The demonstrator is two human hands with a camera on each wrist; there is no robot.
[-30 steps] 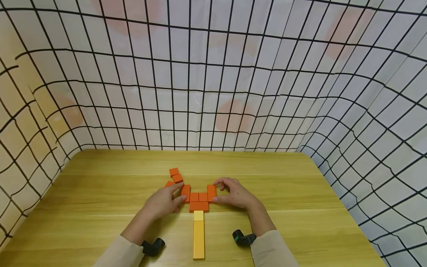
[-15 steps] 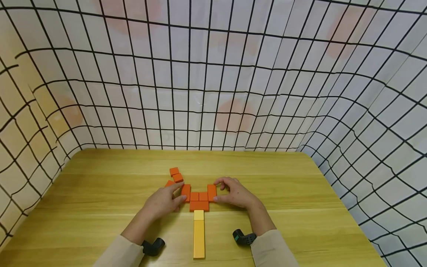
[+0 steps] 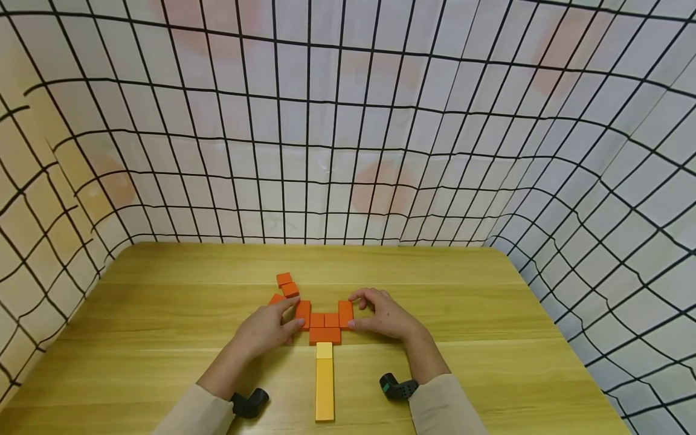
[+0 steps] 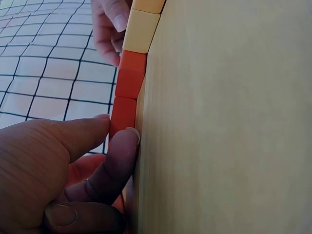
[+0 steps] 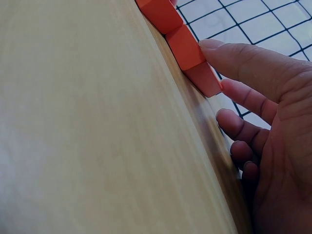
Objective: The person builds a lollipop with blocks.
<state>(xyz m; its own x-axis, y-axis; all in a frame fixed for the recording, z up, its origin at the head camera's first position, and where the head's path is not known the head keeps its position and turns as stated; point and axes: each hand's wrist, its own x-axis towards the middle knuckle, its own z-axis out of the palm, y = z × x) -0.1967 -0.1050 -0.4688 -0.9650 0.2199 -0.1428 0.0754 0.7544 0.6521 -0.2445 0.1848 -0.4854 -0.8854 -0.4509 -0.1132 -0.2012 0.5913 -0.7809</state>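
My left hand point(image 3: 264, 328) is at the left upright orange block point(image 3: 302, 315). Its thumb touches the block's outer near side, and its index finger reaches the far corner. Opposite, my right hand point(image 3: 386, 315) touches the outer side of the right upright orange block point(image 3: 345, 315) with its thumb; the index fingertip is at the far corner. Between these blocks lie two small orange squares point(image 3: 324, 320). A wider orange block point(image 3: 324, 336) sits below them. A pale yellow square point(image 3: 324, 350) and a long yellow block point(image 3: 324, 389) continue the column toward me.
Two loose orange squares point(image 3: 286, 284) lie beyond my left hand. Another orange block point(image 3: 276, 299) is partly hidden by that hand. Black netting point(image 3: 326, 181) over a pale sheet rises behind the wooden table point(image 3: 489, 338) and along both sides.
The orange blocks between my hands have shifted very slightly to the right. Both hands stay almost still.
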